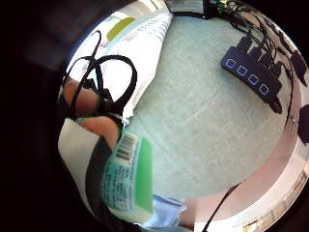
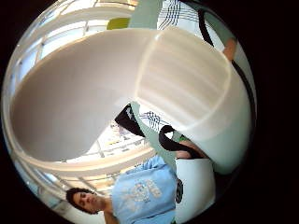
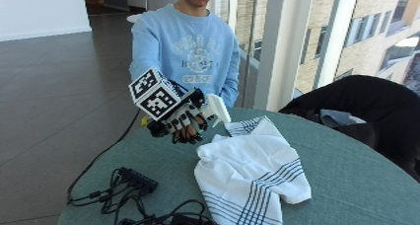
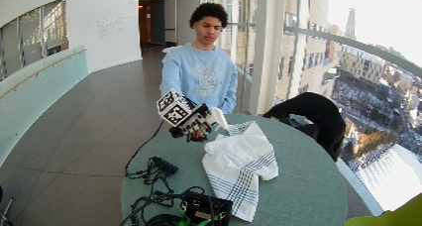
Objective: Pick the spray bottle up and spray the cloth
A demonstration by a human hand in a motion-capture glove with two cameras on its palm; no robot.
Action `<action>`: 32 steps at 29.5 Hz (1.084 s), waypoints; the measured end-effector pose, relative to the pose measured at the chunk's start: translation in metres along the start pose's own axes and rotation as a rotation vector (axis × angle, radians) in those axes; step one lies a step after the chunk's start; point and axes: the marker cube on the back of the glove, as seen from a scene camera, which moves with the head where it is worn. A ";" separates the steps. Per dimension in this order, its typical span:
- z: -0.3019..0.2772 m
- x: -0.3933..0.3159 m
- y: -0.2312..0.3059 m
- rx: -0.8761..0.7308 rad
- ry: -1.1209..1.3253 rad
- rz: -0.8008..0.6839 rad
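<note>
The gloved hand [image 3: 186,120] grips the bottle [image 3: 216,108] in the air above the surface [image 3: 341,180], its nozzle just beside the cloth [image 3: 253,173]. To spray well, the person should tilt the nozzle down at the cloth, then squeeze the trigger.

The person wears a light blue sweatshirt [image 3: 187,47] with long sleeves, ribbed cuffs and a pale, faded printed emblem across the chest. A black glove with open fingertips covers the right hand [image 3: 187,121]; black straps loop over the fingers, and white plastic pieces sit against the palm.
</note>
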 end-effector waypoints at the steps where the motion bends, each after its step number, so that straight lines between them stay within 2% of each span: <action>1: 0.000 0.000 0.000 0.002 0.000 0.002; 32: 0.000 -0.001 0.001 -0.018 0.014 0.007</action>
